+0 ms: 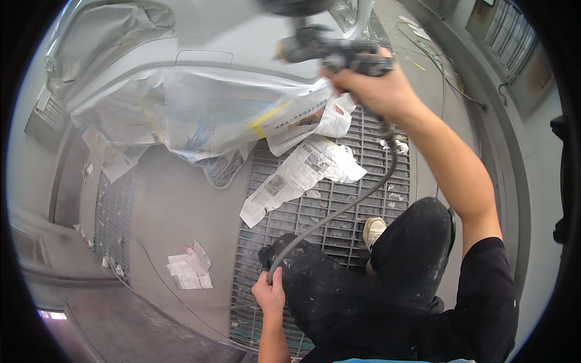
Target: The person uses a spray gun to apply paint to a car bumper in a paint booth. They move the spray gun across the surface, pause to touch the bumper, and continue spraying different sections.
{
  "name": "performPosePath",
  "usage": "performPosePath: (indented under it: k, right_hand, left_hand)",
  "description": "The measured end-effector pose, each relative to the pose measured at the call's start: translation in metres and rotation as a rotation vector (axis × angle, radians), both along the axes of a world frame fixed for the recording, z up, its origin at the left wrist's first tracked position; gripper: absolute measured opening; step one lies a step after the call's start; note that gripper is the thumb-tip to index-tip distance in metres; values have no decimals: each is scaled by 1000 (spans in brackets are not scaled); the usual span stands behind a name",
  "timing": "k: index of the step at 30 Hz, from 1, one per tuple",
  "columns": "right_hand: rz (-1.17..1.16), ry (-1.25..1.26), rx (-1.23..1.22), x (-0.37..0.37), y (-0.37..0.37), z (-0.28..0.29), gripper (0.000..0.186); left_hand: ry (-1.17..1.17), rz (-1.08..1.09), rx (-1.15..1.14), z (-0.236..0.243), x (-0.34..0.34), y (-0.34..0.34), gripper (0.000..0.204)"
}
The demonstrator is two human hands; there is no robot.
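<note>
Raised in front of the car, my right hand (380,89) is closed around the handle of a black spray gun (311,43). A dark round cup (295,5) sits on top of the gun, blurred and cut by the upper edge. From the handle a grey air hose (345,209) curves down to my left hand (270,293), whose fingers are wrapped round it beside my knee. Facing the gun is a light grey car body panel (242,29). Masking paper and film (200,112), fixed with yellow tape (261,121), cover the panel's lower part.
Torn newspaper (296,174) hangs onto a metal floor grating (333,227). More crumpled newspaper (190,269) lies on the grey floor at left. Thin hoses (439,60) run along the right wall. Another line (154,272) crosses the floor at lower left.
</note>
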State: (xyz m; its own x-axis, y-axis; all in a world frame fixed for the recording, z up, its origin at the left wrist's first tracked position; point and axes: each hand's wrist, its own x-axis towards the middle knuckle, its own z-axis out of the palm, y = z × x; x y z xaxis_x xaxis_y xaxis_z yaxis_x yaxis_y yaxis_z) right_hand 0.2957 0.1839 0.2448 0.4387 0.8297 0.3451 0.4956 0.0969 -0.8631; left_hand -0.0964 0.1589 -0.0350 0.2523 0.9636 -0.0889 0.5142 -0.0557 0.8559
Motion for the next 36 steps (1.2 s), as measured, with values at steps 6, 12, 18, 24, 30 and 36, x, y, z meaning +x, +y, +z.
performPosePath:
  k: [6, 12, 18, 24, 30, 36]
  right_hand:
    - [-423, 131, 132, 90, -79, -23, 23]
    - [-764, -107, 281, 113, -71, -92, 16]
    - [293, 443, 3, 107, -78, -149, 11]
    - [302, 572, 231, 206, -66, -215, 18]
    - [30, 568, 275, 382, -88, -249, 14]
    - [-268, 563, 216, 489, -57, -236, 17]
  left_hand:
    - [-132, -170, 21, 5, 24, 12, 43]
    - [-150, -142, 80, -8, 25, 5, 44]
    - [249, -194, 135, -6, 48, 4, 43]
    - [413, -99, 137, 22, 153, 8, 42]
    - [619, -158, 191, 50, 291, 15, 45]
    - [664, -160, 67, 42, 384, -1, 51]
